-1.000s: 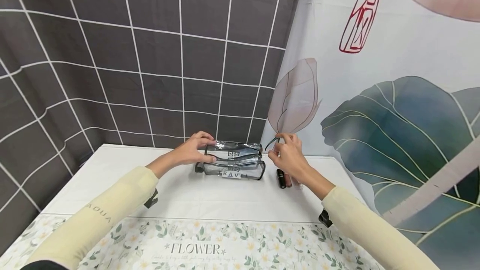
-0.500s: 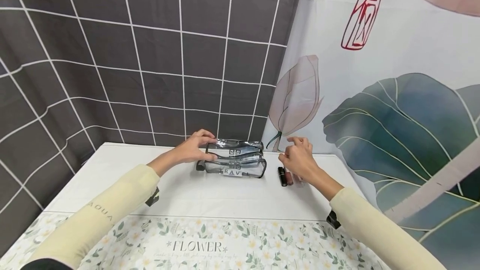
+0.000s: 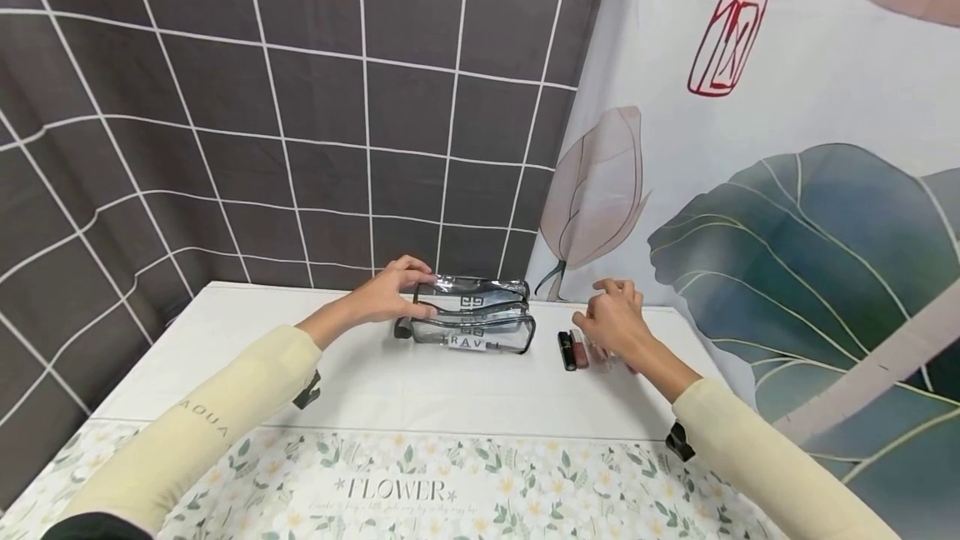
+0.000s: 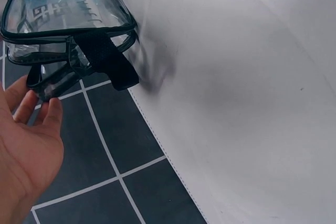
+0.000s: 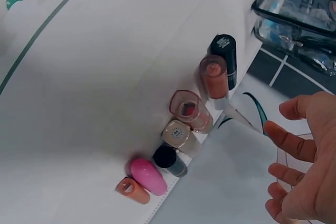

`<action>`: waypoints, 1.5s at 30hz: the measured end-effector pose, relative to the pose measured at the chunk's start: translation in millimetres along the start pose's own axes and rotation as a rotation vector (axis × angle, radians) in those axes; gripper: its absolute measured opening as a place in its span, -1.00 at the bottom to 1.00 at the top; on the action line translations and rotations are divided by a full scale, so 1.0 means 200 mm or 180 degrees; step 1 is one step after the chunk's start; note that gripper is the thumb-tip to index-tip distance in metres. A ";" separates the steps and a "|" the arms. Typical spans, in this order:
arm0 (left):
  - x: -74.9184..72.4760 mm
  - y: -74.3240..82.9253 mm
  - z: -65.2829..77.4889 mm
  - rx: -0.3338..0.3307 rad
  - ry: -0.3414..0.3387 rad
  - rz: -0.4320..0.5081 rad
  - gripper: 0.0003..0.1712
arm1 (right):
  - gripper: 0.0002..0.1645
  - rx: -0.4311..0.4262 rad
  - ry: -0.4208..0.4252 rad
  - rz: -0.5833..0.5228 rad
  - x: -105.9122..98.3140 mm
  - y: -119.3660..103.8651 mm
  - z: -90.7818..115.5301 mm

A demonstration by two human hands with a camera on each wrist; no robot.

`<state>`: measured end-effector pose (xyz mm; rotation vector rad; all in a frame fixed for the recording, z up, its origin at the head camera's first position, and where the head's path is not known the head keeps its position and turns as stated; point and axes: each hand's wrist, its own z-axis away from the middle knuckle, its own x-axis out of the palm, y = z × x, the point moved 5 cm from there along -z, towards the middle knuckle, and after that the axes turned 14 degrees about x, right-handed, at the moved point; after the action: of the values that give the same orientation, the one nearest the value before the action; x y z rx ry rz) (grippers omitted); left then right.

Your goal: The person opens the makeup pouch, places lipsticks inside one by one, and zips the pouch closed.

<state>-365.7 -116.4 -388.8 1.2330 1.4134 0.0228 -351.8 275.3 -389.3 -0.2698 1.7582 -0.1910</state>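
Observation:
A clear zip pouch (image 3: 472,336) with black piping and "TRAVEL" lettering stands at the back of the table, its top parted. My left hand (image 3: 390,294) grips its left end, thumb at the front of the opening and fingers at the back edge. In the left wrist view, fingertips pinch the dark rim of the pouch (image 4: 47,38). My right hand (image 3: 618,323) hovers over a row of small cosmetics, fingers loosely bent and holding nothing. The right wrist view shows a black tube (image 5: 224,51), a peach-coloured tube (image 5: 214,82) and a clear pinkish tube (image 5: 191,114) near the fingers.
Farther along the row lie a beige-capped bottle (image 5: 177,134), a black-capped bottle (image 5: 167,157), a pink rounded item (image 5: 148,176) and a small orange tube (image 5: 135,191). Behind the white table (image 3: 360,390) hang a dark grid cloth (image 3: 315,107) and a leaf-print cloth (image 3: 810,248).
My right hand has moved right, away from the pouch and farther along the cosmetics row. The left hand keeps its grip on the pouch. The head view has shifted slightly.

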 end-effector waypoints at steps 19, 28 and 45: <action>-0.03 0.00 0.01 0.0022 0.0024 -0.0018 -0.17 | -0.48 0.0231 -0.0076 0.0154 -0.04 0.12 0.01; -0.03 0.01 0.00 0.0044 0.0057 0.0016 -0.18 | -0.44 0.0505 -0.0359 0.0477 -0.02 0.21 0.01; -0.01 0.01 -0.01 0.0052 0.0014 0.0016 -0.17 | -0.63 0.0839 -0.0709 0.0898 -0.01 0.28 0.04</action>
<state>-366.4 -116.0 -386.1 1.2506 1.4167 0.0176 -347.7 329.4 -405.1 0.1439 1.5106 -0.1786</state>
